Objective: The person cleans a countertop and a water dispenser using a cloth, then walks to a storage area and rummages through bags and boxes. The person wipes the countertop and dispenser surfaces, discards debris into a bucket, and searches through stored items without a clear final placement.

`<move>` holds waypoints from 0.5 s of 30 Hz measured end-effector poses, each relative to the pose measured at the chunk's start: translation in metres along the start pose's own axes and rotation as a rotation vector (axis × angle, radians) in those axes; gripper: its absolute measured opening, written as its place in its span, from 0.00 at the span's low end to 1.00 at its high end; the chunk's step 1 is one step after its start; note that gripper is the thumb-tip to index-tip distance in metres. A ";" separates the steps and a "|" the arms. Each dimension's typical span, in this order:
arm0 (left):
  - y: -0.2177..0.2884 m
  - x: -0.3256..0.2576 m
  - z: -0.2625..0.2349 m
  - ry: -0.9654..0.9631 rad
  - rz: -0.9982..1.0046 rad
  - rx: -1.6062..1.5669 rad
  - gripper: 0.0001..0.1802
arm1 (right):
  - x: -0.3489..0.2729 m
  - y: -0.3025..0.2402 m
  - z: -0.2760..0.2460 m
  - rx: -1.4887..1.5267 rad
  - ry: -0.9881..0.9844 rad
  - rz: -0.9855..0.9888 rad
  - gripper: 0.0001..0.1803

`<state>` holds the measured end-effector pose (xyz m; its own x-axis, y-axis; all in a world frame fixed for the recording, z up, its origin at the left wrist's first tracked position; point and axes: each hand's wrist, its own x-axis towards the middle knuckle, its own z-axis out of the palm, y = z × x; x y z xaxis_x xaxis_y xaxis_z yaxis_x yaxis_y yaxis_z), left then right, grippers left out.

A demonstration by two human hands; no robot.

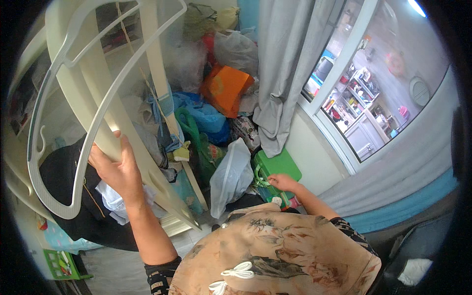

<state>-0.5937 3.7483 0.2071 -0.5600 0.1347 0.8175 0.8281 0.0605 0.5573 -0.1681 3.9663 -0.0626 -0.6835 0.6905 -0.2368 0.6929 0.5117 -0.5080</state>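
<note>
My left hand (115,169) grips a white hanger (73,98); my right hand's (282,182) fingers curl empty over the green box (278,167) at three o'clock, amid cluttered floor bags.

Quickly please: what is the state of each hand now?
Left hand: closed on the white plastic hanger.
Right hand: on the green box; grip cannot be told.

Daylight via window (373,83); sharp centre, fisheye bend, dark rim.
</note>
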 end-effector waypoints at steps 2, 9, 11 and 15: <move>0.000 0.000 -0.002 -0.007 -0.010 -0.054 0.13 | 0.017 0.006 -0.021 -0.063 0.013 -0.021 0.18; 0.001 -0.010 0.014 0.070 -0.235 -0.205 0.13 | 0.171 0.004 -0.153 -0.279 0.264 -0.122 0.17; 0.000 -0.014 0.014 0.096 -0.310 -0.228 0.14 | 0.230 -0.008 -0.205 -0.235 0.361 -0.150 0.16; -0.003 -0.015 0.011 0.135 -0.381 -0.250 0.23 | 0.354 -0.034 -0.288 -0.028 0.613 -0.300 0.15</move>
<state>-0.5879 3.7570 0.1913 -0.8348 0.0187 0.5503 0.5406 -0.1615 0.8256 -0.3680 4.3405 0.1094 -0.5992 0.6770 0.4273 0.5050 0.7338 -0.4545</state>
